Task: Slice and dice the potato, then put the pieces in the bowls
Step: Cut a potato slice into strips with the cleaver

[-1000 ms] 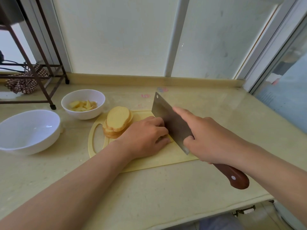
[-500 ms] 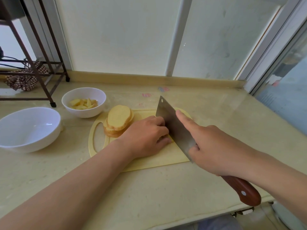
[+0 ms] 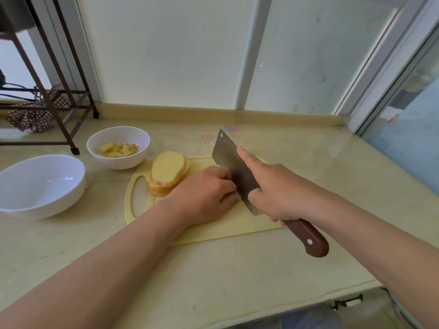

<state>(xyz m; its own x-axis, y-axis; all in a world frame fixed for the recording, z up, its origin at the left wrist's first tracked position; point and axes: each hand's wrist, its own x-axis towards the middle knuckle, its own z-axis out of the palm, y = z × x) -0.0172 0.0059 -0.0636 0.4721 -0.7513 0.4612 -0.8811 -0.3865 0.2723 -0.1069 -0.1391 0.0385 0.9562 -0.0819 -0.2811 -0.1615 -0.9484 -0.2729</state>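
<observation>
The left hand (image 3: 204,193) rests mid cutting board (image 3: 237,225), fingers curled down over something hidden; what it pins I cannot tell. Against its knuckles the cleaver (image 3: 231,167), gripped by the right hand (image 3: 280,191) with forefinger along the spine, runs from the board's near right toward its far edge. Stacked potato slices (image 3: 166,172) sit at the board's left end, nearest the left hand.

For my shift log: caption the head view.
Right hand grips the cleaver beside the left hand on the cutting board; potato slices stacked nearby.
</observation>
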